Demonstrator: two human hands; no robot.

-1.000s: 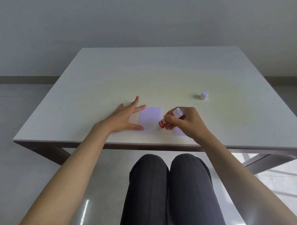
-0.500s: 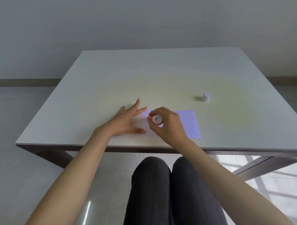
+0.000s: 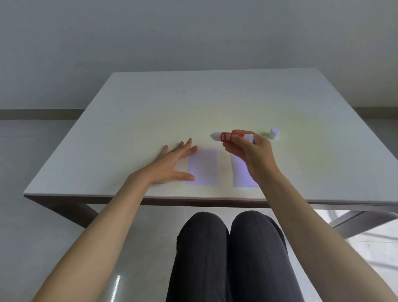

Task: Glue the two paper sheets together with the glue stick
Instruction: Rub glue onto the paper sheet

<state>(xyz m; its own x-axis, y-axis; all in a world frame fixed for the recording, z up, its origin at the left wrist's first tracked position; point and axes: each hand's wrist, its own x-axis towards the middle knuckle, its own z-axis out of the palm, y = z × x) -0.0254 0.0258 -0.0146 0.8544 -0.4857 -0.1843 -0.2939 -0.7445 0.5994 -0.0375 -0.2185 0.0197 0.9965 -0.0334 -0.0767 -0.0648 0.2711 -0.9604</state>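
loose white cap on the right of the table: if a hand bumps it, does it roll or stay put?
The cap looks like a short cylinder standing on one end on the table, so a light nudge would probably slide it rather than roll it. It seems small and hollow, likely very light, so a firmer knock could tip it onto its side, where it may roll.

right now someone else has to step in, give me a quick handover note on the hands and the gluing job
Left hand: open, flat on the table, thumb on the left paper sheet.
Right hand: holds the uncapped glue stick in the air, tip pointing left.
Right paper sheet lies apart; cap stands to the right.
Done: cap off. Whether glue is on cannot be seen.
Left: join and press the sheets.
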